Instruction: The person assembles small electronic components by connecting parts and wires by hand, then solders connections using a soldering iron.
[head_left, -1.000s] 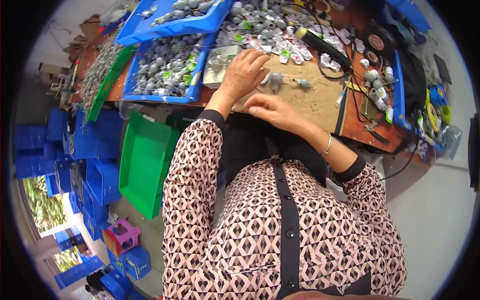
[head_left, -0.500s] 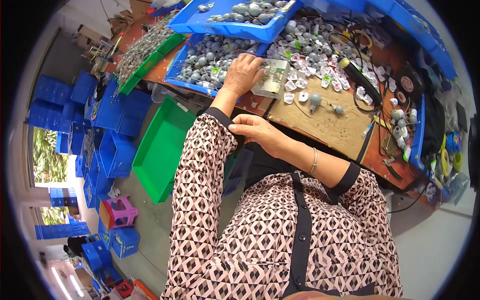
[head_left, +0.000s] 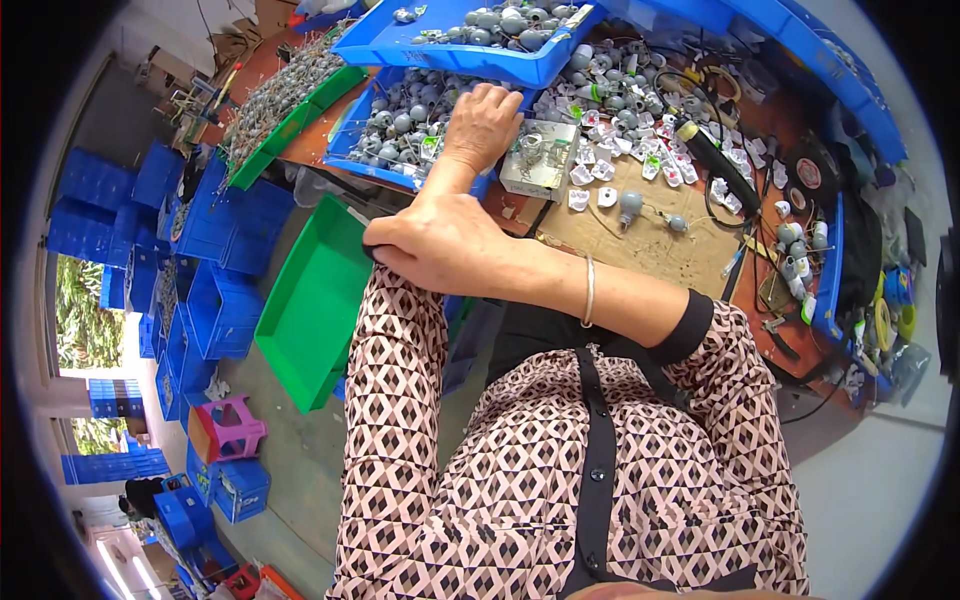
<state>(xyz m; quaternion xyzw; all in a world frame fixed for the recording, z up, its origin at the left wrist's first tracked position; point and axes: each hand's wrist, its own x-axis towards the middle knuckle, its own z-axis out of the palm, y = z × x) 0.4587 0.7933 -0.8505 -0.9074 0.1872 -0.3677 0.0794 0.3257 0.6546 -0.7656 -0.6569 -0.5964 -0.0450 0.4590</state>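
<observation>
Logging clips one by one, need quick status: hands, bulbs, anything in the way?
Left hand over bulb tray, grip unclear. Right hand grips left cuff. Grey bulbs heaped in tray. Upper tray overhangs its far side.

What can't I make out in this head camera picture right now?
All in the head view:
Left hand: its fingertips and anything in them, hidden behind its bent fingers.
Left sleeve: its cuff, mostly covered by the right hand.
Lower blue tray: its far end, hidden by the upper blue tray.
Upper blue tray: far side, cut off by the top edge.
</observation>
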